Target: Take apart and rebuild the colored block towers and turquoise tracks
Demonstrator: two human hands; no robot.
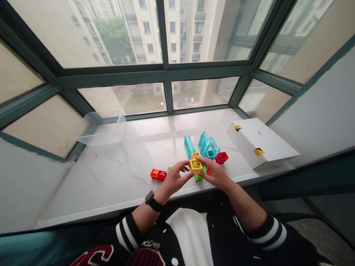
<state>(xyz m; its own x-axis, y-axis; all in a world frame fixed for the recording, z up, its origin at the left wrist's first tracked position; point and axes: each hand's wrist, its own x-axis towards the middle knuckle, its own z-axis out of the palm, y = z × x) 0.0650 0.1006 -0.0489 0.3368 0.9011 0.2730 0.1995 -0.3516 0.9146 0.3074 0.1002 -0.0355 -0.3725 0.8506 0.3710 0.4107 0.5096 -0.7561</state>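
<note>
Both hands meet over the near part of the white sill, holding yellow toy blocks (195, 166) with round hollows. My left hand (175, 176) grips them from the left, its fingertips against the side. My right hand (215, 173) closes on them from the right. Green blocks (198, 178) lie just below and behind the yellow ones, partly hidden. An orange and red block piece (158, 174) lies left of my left hand, with a bit of green beside it. Past my right hand sits a red block (222, 158).
Clear blue track pieces (205, 143) and a straight one (189, 146) lie beyond my hands, near a blue block (210, 154). A transparent plastic bin (104, 138) stands at the back left. A white box (260, 142) with yellow-black tabs is on the right. Windows border the sill.
</note>
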